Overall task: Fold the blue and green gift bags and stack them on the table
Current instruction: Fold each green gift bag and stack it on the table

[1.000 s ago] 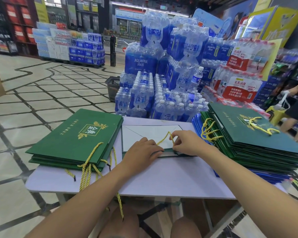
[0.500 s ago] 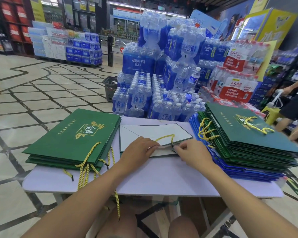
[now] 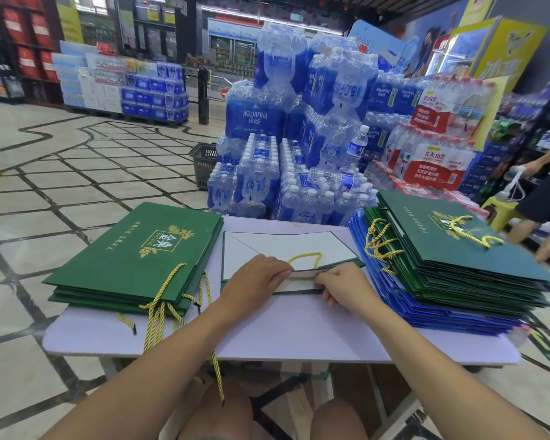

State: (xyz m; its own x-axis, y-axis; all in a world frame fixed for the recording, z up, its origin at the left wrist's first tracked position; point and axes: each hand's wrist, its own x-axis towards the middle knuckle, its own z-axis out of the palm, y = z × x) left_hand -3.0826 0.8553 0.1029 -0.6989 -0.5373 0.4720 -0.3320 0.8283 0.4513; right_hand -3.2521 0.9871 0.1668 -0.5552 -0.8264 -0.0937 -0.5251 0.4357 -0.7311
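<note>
Head view, near to far. Left hand [image 3: 254, 281] presses flat on the half-folded green bag [image 3: 286, 246] lying on the table [image 3: 299, 328]; right hand [image 3: 343, 287] pinches its near fold. Gold cord [image 3: 305, 257] lies just beyond the fingers. Folded green stack [image 3: 134, 258] is left of the grip, green-over-blue pile [image 3: 458, 255] right. Risk: the cord caught in the crease would likely skew the fold.

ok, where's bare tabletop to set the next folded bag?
Free: the near strip of the table, between the left green stack and the right stack. Crowded: both sides, plus centre, where the left hand and right hand work the half-folded bag.
</note>
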